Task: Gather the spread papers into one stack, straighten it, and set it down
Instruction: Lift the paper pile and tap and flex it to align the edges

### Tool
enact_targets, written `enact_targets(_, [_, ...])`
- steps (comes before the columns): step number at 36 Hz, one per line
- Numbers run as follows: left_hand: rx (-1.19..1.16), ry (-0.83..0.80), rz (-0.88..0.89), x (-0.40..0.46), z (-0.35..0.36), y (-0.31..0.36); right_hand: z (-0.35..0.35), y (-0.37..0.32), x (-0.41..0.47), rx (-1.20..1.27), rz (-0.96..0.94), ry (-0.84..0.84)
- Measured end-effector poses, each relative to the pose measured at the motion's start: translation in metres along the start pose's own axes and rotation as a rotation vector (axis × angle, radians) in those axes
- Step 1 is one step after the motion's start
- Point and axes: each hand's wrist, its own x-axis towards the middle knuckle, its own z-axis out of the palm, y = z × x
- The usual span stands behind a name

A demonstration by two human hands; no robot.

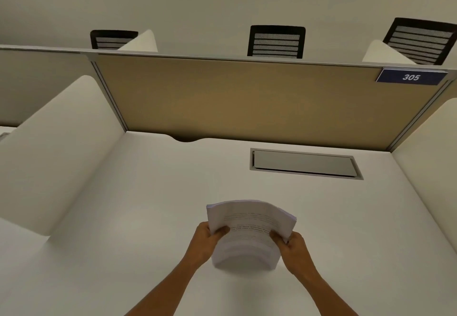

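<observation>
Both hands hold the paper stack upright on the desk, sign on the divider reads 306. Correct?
Not quite: the head view shows the sign reads 305. The rest stands: left hand and right hand hold the paper stack upright on the desk.

Thick stack of white printed paper (249, 231), lower centre of the frame: matt sheets, bowing softly, edges looking feathery. Bare left hand (205, 239) and bare right hand (295, 247) are gripping its sides. White smooth desk top (148, 204) is showing a matt, laminate-like finish with faint sheen. Grey rectangular cable hatch (305, 163), right of centre, is looking like brushed metal or plastic; cannot tell which. Tan back partition panel (247, 100) is reading as woven cloth, framed in pale metal-looking trim. Glossy blue number plate (411, 76), upper right. Black mesh-backed chairs (276, 42) along the top.
</observation>
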Motion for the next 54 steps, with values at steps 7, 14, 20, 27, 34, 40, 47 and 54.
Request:
enact_targets(7, [0.006, 0.013, -0.001, -0.001, 0.002, -0.002, -0.005, -0.003, -0.004, -0.03, -0.005, -0.006])
enact_targets(14, [-0.002, 0.007, -0.016, -0.002, 0.005, -0.004, -0.005, -0.001, -0.007, -0.055, 0.008, -0.001])
enact_targets(20, [-0.042, 0.0, -0.052, -0.009, 0.008, -0.013, -0.003, 0.006, -0.009, -0.148, 0.053, -0.049])
enact_targets(27, [-0.078, 0.018, -0.034, -0.007, -0.007, -0.008, -0.014, -0.02, 0.001, -0.36, -0.004, -0.193])
enact_targets(34, [0.064, 0.173, 0.186, 0.01, -0.03, 0.029, -0.037, -0.066, 0.017, -0.673, -0.08, -0.324])
enact_targets(40, [0.587, -0.028, 0.594, 0.022, -0.024, 0.075, -0.04, -0.096, 0.023, -0.941, -0.118, -0.411])
enact_targets(47, [0.483, -0.384, 0.382, 0.02, -0.007, 0.086, -0.035, -0.116, 0.016, -1.031, -0.138, -0.424])
enact_targets(54, [0.234, -0.231, 0.28, 0.005, 0.001, 0.081, -0.048, -0.11, 0.009, -0.876, -0.125, -0.386])
